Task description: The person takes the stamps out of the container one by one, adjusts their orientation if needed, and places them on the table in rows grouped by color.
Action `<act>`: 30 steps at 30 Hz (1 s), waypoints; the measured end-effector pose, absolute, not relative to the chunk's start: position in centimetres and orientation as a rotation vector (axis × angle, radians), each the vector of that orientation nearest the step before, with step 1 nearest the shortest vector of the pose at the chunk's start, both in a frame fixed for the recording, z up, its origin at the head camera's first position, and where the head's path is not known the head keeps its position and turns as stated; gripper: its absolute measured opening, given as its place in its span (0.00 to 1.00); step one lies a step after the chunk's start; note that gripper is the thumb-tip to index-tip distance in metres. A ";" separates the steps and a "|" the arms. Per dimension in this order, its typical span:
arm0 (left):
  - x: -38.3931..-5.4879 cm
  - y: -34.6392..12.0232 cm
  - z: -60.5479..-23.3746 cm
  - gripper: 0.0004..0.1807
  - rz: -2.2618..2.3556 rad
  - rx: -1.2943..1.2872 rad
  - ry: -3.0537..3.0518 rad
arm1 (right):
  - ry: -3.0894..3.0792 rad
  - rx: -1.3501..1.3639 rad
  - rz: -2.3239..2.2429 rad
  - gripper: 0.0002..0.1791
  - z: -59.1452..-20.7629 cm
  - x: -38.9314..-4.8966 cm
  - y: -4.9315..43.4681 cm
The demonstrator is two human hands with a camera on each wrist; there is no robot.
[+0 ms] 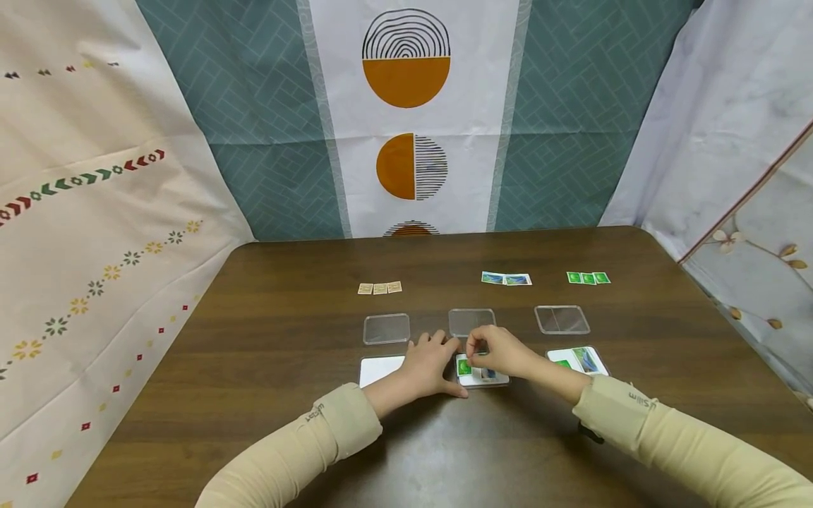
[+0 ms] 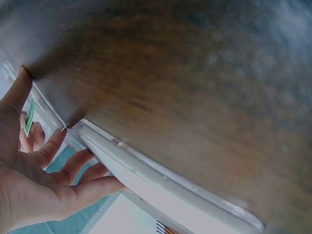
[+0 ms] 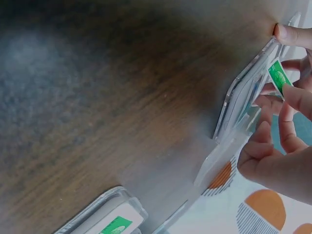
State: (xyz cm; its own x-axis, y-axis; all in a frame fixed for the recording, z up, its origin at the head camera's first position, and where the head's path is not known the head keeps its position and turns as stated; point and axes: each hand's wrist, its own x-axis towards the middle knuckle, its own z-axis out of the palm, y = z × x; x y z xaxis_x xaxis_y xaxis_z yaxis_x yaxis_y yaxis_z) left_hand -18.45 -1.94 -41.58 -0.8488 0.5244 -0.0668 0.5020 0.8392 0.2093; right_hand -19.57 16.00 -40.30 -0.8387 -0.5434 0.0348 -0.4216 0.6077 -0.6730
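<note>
My right hand (image 1: 500, 351) pinches a small green stamp (image 3: 279, 75) between thumb and fingertips, tilted over the middle clear case (image 1: 484, 379). This case holds a white card with a blue landscape stamp (image 1: 488, 373), partly covered by the hand. The left hand (image 1: 427, 367) spreads relaxed fingers at the left end of the middle case, its thumb on the near edge. Its other fingertips reach over the gap towards the left case (image 2: 161, 175), which holds a plain white card. Another case (image 1: 578, 360) on the right holds a card with a green stamp and a landscape stamp.
Three clear lids lie behind the cases: left (image 1: 387, 329), middle (image 1: 471, 322) and right (image 1: 562, 319). Farther back are brown stamps (image 1: 380, 288), landscape stamps (image 1: 506, 279) and green stamps (image 1: 588, 278). All rest on a brown wooden table (image 1: 279, 310), with curtains (image 1: 267, 141) behind.
</note>
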 end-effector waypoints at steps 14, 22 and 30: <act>-18.3 -2.0 -41.6 0.41 0.287 0.820 2.910 | 2.449 -0.842 -1.224 0.05 -40.0 -19.7 16.6; -18.2 -1.8 -41.4 0.42 0.282 0.782 2.894 | 2.404 -0.879 -1.200 0.04 -39.3 -20.5 17.6; -18.3 -1.8 -41.3 0.44 0.274 0.774 2.889 | 2.456 -0.932 -1.132 0.02 -38.6 -21.2 18.8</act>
State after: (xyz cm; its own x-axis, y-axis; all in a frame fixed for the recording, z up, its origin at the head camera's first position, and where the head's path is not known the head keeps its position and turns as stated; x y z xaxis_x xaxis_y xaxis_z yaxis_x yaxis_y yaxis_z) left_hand -18.30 -1.81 -41.33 -0.8584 0.5059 -0.0853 0.4808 0.8512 0.2102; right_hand -21.24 18.81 -38.58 -0.7526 -0.6583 0.0145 -0.4386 0.4848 -0.7566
